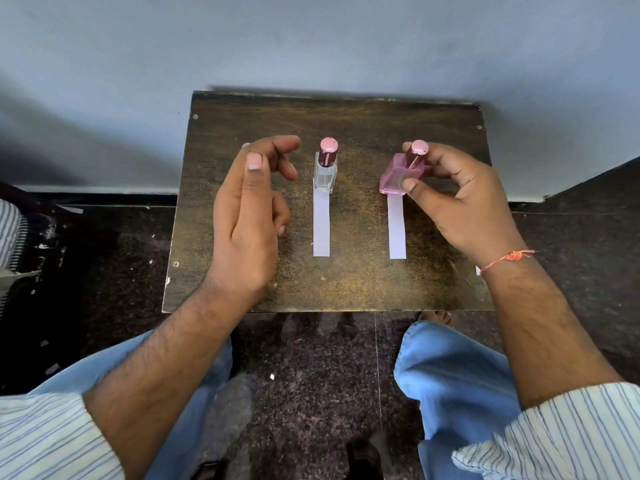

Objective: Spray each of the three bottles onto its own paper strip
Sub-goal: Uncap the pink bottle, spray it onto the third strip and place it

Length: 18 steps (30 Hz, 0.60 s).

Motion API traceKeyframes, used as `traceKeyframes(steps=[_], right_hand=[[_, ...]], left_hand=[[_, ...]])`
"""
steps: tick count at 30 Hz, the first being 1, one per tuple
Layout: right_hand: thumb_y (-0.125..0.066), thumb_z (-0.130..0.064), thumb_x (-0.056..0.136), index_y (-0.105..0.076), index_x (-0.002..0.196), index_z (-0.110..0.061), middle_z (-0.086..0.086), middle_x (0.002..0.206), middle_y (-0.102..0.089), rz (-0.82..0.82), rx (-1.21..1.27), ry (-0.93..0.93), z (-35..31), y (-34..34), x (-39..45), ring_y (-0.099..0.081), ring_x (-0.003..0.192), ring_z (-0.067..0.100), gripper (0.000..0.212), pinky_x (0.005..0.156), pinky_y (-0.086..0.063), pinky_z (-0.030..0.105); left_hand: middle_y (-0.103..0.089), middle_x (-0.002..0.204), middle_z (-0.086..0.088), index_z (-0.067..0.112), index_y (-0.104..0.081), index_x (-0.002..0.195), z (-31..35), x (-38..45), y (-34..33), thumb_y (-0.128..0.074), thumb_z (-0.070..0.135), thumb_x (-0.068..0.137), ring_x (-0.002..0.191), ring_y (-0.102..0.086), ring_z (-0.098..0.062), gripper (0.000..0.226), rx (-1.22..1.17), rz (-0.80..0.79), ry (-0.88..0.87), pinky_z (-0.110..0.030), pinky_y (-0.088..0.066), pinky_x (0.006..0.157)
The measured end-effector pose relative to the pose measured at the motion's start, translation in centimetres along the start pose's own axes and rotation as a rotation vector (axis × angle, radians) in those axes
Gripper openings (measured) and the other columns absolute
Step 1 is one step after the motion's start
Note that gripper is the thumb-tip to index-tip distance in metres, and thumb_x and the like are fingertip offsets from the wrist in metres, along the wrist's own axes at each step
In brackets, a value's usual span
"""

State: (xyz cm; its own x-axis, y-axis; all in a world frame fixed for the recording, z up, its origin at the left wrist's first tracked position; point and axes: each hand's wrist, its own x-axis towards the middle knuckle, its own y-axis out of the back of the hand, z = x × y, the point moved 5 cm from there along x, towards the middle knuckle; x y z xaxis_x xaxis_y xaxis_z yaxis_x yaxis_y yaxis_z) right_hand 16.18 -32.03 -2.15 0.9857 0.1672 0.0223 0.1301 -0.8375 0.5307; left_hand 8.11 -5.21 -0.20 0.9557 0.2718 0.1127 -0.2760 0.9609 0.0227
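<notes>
A clear glass bottle (325, 171) with a pink cap stands upright at the far end of the middle paper strip (321, 226). My right hand (457, 199) grips a pink bottle (401, 176), tilted, over the far end of the right paper strip (397, 230). My left hand (252, 209) hovers over the left side of the table with fingers curled and apart, holding nothing. It hides whatever lies beneath it; only a small pale bit (245, 145) shows past its fingertips.
The small dark wooden table (363, 282) stands against a pale wall (311, 39). My knees in blue trousers sit below its near edge. Dark speckled floor surrounds it, and a striped object lies at the far left.
</notes>
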Motion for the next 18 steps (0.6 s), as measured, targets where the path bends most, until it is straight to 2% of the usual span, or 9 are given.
traceKeyframes(steps=[4,8,12,15,18], right_hand=[[-0.083,-0.005,0.094,-0.069,0.145,-0.029,-0.010,0.132,-0.076,-0.011,0.039,0.008,-0.1,-0.1,-0.1,-0.070,0.112,-0.004,0.058,0.091,-0.049,0.003],[-0.085,-0.005,0.093,-0.067,0.146,-0.034,-0.015,0.135,-0.075,-0.009,0.045,0.013,0.0,0.0,-0.1,-0.071,0.118,0.002,0.063,0.093,-0.050,0.006],[-0.086,-0.008,0.093,-0.065,0.148,-0.036,-0.017,0.136,-0.075,0.001,0.043,0.012,0.4,0.1,-0.1,-0.071,0.121,0.002,0.065,0.095,-0.052,0.008],[-0.086,-0.009,0.093,-0.065,0.147,-0.038,-0.017,0.136,-0.075,0.008,0.041,0.012,0.5,0.2,-0.1,-0.070,0.123,0.001,0.065,0.095,-0.052,0.007],[-0.084,-0.008,0.094,-0.064,0.147,-0.040,-0.017,0.135,-0.075,0.006,0.045,0.017,0.5,0.2,-0.1,-0.070,0.125,0.001,0.065,0.097,-0.056,0.012]], left_hand=[[-0.061,0.105,0.006,0.023,-0.067,0.129,0.0,0.0,0.0,-0.024,0.027,0.118,0.051,-0.039,-0.008,0.044,0.011,-0.002,-0.012,-0.020,-0.033,0.048],[-0.060,0.105,0.004,0.024,-0.067,0.127,0.2,0.1,0.0,-0.024,0.027,0.118,0.051,-0.039,-0.009,0.044,0.009,0.002,-0.017,-0.022,-0.033,0.049],[-0.059,0.101,0.002,0.014,-0.066,0.128,0.5,0.1,0.2,-0.025,0.021,0.118,0.054,-0.041,-0.011,0.043,0.035,0.027,-0.049,-0.022,-0.035,0.052],[-0.058,0.098,-0.006,0.006,-0.066,0.126,1.2,0.7,1.2,-0.029,0.018,0.117,0.071,-0.050,-0.011,0.039,0.097,0.055,-0.128,-0.021,-0.041,0.063],[-0.060,0.101,-0.005,0.005,-0.065,0.125,2.0,2.0,3.4,-0.031,0.013,0.118,0.091,-0.056,-0.009,0.035,0.251,0.080,-0.267,-0.026,-0.045,0.080]])
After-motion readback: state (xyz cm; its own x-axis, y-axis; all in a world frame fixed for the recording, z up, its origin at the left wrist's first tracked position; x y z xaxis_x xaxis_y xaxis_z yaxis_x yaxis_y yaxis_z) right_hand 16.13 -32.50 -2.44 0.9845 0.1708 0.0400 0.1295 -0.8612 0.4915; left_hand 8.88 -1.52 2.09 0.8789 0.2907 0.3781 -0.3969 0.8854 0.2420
